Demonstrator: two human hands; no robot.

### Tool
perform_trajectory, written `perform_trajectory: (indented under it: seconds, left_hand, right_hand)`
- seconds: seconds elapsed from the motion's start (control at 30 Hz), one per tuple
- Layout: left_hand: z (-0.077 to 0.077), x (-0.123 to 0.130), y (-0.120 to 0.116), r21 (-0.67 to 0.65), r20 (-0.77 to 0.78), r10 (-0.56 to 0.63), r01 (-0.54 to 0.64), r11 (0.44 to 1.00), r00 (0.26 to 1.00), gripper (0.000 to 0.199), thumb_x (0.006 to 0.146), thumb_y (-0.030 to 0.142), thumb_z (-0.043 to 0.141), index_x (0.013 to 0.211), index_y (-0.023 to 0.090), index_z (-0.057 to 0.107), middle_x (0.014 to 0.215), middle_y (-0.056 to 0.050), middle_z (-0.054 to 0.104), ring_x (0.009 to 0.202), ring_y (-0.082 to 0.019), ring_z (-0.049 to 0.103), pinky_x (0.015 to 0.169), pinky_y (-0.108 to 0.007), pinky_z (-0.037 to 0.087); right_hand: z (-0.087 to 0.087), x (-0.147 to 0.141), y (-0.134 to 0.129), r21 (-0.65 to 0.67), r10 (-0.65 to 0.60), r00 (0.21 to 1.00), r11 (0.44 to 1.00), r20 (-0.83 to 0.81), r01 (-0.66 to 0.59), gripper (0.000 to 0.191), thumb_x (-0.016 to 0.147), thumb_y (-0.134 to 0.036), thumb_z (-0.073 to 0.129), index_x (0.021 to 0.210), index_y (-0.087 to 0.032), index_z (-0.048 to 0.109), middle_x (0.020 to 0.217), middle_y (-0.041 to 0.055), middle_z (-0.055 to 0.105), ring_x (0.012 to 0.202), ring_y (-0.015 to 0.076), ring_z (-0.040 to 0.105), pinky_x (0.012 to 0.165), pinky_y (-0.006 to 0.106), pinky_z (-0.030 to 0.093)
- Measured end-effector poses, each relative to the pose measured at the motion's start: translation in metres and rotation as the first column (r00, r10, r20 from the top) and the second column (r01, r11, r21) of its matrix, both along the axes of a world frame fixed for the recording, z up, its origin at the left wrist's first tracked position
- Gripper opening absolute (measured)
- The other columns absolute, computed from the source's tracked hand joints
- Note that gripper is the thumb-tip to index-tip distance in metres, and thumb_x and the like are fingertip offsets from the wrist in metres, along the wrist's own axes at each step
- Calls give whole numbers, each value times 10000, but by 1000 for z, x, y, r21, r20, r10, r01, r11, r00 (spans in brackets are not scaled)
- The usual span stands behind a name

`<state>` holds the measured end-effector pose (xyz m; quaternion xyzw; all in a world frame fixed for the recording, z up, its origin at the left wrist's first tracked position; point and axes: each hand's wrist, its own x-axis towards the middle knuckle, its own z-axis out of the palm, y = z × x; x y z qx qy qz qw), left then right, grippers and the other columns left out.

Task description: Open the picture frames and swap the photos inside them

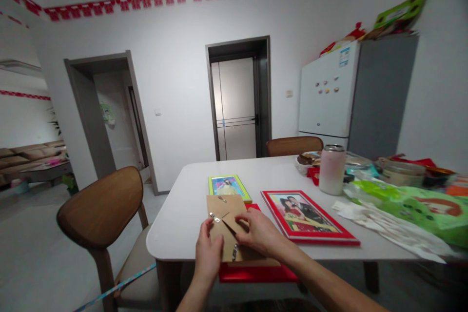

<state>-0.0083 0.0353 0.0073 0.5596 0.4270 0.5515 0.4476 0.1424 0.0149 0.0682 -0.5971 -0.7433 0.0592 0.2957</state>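
Note:
A brown picture-frame backboard (231, 203) with small metal fittings is tilted up in front of me, over a red frame (258, 273) at the table's near edge. My left hand (209, 248) grips the backboard's left side, fingers curled at its edge. With thumb and fingers, my right hand (261, 229) pinches the brown support flap (238, 227) that stands out from the board. Behind the board lies a yellow-green picture frame (228, 186), partly covered. To the right, a red picture frame (305, 217) with a photo of two people lies face up.
On the white table (190, 180), a pink bottle (332, 170) stands at the right. Near it are white gloves (389, 226), a green bag (435, 209) and a clear tub (402, 173). A wooden chair (104, 207) stands at the left, another chair (294, 145) behind the table.

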Motion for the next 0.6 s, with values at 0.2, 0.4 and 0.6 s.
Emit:
perform_trajectory:
  seconds: [0.2,0.4,0.6]
  left_hand:
    - [8,-56,17,-204,85,74,-55,977,994,355,721,131,480,1062,170,386,782,-21,630,662,-139,618,591,-243,483]
    - [3,-106,30,-235,-129,83,-112,966,988,296,667,38,494,939,154,473,741,-13,642,621,-130,615,578,-231,478]
    - [-5,-114,36,-54,-447,197,-247,968,872,363,620,54,499,976,128,495,888,-71,605,838,-206,574,776,-330,418]
  right_hand:
    - [-17,22,0,-8,-51,995,999,-87,51,385,695,-373,464,989,-156,586,953,97,602,878,204,535,765,286,388]
    - [-51,64,-5,-153,-279,951,942,134,298,393,680,-302,463,1011,-112,556,966,156,605,896,247,546,759,316,387]
    - [-55,57,-1,-184,-300,946,930,122,319,447,630,-184,425,1052,-63,510,969,176,606,901,250,558,756,306,393]
